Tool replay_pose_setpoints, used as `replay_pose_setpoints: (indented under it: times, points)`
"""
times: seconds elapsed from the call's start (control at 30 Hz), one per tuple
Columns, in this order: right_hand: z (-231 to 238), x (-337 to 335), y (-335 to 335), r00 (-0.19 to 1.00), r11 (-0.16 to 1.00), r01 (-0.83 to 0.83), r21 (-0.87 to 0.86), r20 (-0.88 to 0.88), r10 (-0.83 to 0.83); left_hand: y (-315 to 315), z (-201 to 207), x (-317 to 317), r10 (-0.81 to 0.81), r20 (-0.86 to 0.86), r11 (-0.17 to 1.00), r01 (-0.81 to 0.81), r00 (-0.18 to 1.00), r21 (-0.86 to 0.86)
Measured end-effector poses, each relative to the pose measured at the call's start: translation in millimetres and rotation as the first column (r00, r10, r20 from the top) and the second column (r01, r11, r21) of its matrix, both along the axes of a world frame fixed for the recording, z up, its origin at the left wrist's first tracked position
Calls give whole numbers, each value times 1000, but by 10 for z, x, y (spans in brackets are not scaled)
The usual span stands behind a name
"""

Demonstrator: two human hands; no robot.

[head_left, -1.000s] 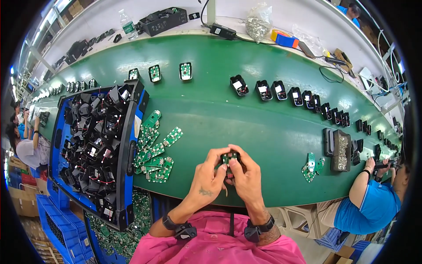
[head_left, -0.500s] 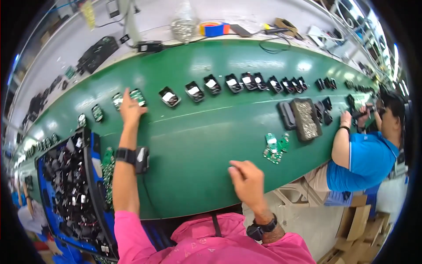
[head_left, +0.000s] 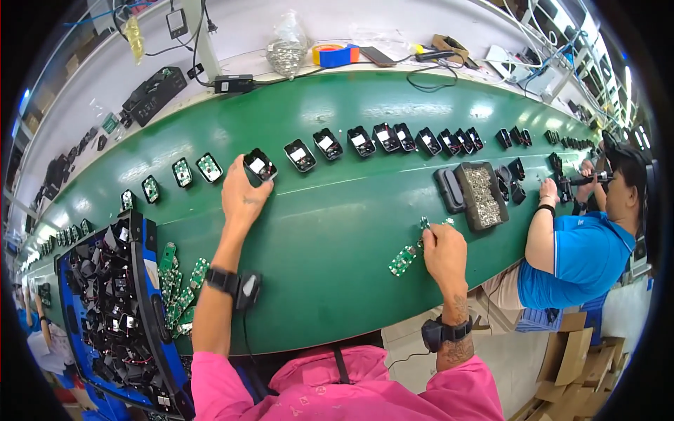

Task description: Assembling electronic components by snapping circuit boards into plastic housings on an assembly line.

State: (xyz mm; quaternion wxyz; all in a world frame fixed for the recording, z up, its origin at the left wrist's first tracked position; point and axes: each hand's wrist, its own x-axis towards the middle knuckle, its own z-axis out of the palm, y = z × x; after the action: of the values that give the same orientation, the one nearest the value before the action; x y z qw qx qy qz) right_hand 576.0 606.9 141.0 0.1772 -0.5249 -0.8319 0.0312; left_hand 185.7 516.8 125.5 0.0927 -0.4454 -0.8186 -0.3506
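Observation:
My left hand point(head_left: 242, 198) has its thumb and fingers around a small open black plastic case point(head_left: 260, 167) with a white part inside, which stands on the green table. Between the thumb and fingers of my right hand point(head_left: 446, 258) is a small green circuit board point(head_left: 425, 223), partly hidden by the hand. Another green circuit board point(head_left: 402, 260) lies flat just left of that hand. Left of my left hand stand two cases fitted with green boards, a nearer case point(head_left: 209, 168) and a farther case point(head_left: 182, 172).
A row of open black cases point(head_left: 361, 142) runs to the right. A dark tray of small metal parts point(head_left: 481, 196) stands beyond my right hand. At left are a blue crate point(head_left: 156, 281) of black parts and loose circuit boards point(head_left: 184, 295). A co-worker point(head_left: 590, 252) sits at right.
My left hand has moved right, from the board-fitted cases to a black case, and grips it. My right hand has reached forward and right to the loose boards and taken hold of one.

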Motion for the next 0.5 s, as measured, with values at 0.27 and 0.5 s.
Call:
replay_pose_setpoints:
  times: [0.27, 0.5]
  points:
    - [364, -235, -515, 410, 629, -611, -482, -871, -269, -832, 667, 1416, -300, 526, 952, 287, 796, 108]
    - [413, -515, -904, 188, 339, -828, -446, -791, -582, -1149, 616, 1677, -287, 479, 958, 258, 830, 128]
